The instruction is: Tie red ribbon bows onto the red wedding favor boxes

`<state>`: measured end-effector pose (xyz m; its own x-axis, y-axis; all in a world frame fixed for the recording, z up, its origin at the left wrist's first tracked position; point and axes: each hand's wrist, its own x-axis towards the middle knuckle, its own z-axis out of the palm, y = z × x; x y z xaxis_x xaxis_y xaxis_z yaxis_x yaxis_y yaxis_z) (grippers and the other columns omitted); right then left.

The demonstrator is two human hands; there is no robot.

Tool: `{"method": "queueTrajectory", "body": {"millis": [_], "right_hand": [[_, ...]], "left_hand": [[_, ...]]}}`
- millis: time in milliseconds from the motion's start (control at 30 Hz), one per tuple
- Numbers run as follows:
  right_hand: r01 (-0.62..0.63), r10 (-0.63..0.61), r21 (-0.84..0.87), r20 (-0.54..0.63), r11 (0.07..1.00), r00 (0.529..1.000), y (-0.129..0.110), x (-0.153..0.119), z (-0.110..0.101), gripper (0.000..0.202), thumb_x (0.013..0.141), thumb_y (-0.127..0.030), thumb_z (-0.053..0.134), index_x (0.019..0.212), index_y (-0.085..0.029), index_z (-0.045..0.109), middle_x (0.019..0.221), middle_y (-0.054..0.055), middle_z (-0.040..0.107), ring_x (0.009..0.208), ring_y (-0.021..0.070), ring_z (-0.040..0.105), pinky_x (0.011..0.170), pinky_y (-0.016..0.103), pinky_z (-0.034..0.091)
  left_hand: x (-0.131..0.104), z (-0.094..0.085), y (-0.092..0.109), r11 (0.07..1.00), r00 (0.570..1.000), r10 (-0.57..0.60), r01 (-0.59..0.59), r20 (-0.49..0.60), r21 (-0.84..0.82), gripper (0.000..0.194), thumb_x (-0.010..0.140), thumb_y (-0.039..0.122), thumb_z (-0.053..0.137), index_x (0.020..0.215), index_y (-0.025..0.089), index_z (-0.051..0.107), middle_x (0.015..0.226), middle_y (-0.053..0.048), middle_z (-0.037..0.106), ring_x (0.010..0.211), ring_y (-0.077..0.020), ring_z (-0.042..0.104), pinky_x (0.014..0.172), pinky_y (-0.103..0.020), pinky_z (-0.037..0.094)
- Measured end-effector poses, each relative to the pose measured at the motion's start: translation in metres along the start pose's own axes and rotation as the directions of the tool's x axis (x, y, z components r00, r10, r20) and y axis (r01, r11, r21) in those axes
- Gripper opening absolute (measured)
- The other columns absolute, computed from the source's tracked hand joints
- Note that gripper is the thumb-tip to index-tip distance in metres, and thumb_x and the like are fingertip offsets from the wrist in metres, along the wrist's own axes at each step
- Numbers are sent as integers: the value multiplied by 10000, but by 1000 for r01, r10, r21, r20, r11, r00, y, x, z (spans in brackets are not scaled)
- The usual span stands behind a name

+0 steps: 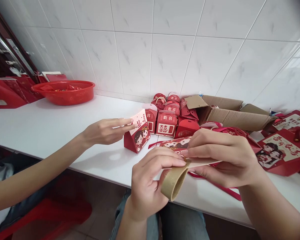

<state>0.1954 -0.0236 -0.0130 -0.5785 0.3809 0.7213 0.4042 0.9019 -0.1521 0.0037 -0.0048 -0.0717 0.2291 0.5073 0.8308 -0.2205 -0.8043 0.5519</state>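
My left hand (152, 180) is closed on a looped tan band (174, 183) at its joint with a red and white printed box. The box (175, 144) is held above the table's front edge, partly hidden by my fingers. My right hand (222, 156) pinches the box's pale flap (202, 162) from the right, its fingertips close to those of my left hand. A red ribbon (227, 191) hangs below my right hand. The box's underside cannot be made out.
Another person's hand (107, 131) touches a small red box (137, 136) on the white table (102, 160). Behind stand several red boxes (166, 123) and an open cardboard carton (237, 118). Far left is a red basin (67, 95); more printed boxes (285, 150) lie right.
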Motion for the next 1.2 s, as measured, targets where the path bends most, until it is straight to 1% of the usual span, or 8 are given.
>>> {"method": "queueTrajectory", "body": {"millis": [267,500,667,800,933,1033,1100,1200], "right_hand": [[18,-18,3,-11,1000,1000,1,-2,6,107,782,-105,664,867,-148,614,725,57,606,652,146,559,587,297,498],[-48,46,53,38,997,998,1,0,7,34,826,-127,632,837,-146,607,709,47,588,664,130,539,583,264,449],[-67,66,22,31,998,997,4,2,8,63,827,-156,636,785,-138,593,689,39,554,613,112,505,531,234,389],[-56,55,38,28,998,998,6,2,13,48,834,-164,623,794,-145,602,669,21,532,608,109,484,550,228,390],[-45,44,36,20,998,999,8,5,20,54,848,-162,609,797,-144,606,658,6,508,590,97,456,534,215,367],[-29,28,-23,-24,999,999,-1,10,18,49,842,-158,624,799,-138,611,661,9,518,594,98,454,535,220,366],[-60,56,-64,-60,996,997,-14,7,11,38,837,-138,624,800,-134,616,672,20,544,609,102,478,543,226,383],[-247,225,-99,-196,964,955,-39,-17,-11,55,809,-119,646,771,-146,618,664,29,574,594,113,506,520,235,401]], "left_hand": [[1,-1,-3,999,999,-33,34,31,-14,218,825,75,576,975,206,665,906,-62,681,898,-219,643,788,-358,524],[1,-6,1,983,984,-160,166,82,-72,236,829,55,602,977,227,669,1037,-66,691,1125,-253,593,938,-402,498],[1,-3,8,955,965,-260,256,-10,-153,269,828,45,623,1002,241,563,961,-23,692,979,-175,645,855,-300,532],[-1,-4,4,926,945,-326,321,5,-199,192,852,89,614,949,216,507,903,-27,680,884,-152,653,794,-269,546],[-3,-9,-3,930,951,-307,290,-41,-227,221,847,74,614,927,219,468,863,-14,688,844,-151,658,765,-270,546],[0,-5,4,958,969,-227,206,-93,-199,307,823,33,622,962,237,440,859,3,709,845,-157,662,777,-284,534],[1,2,13,969,971,-198,173,-135,-177,405,804,27,644,1065,257,437,922,7,709,916,-162,653,858,-300,511],[-2,5,21,954,949,-258,220,-180,-204,587,830,57,640,1254,350,359,1162,45,629,1154,-112,549,1030,-239,392]]}}
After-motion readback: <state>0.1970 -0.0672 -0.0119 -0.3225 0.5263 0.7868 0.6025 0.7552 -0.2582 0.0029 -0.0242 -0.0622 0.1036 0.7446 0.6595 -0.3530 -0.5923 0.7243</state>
